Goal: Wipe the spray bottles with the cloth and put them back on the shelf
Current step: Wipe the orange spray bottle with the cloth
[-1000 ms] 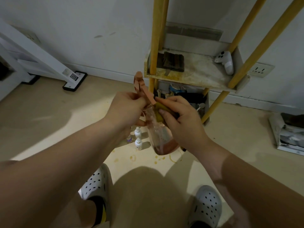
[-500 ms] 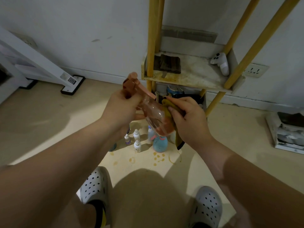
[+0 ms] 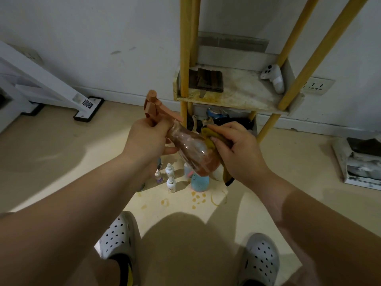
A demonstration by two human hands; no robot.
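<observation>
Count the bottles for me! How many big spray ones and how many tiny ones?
Spray bottles: 2, the clear orange plastic spray bottle being held and the round blue spray bottle on the floor.
Tiny white dropper bottles on the floor: 3.
Total: 5 in clear view.

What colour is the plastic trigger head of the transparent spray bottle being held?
The trigger head is salmon-orange; head view.

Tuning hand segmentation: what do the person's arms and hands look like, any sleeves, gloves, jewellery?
The left forearm and right forearm are bare up to the frame edge, no sleeves in view. The left hand and right hand wear no gloves. No watch, bracelet or ring shows on the visible sides.
</observation>
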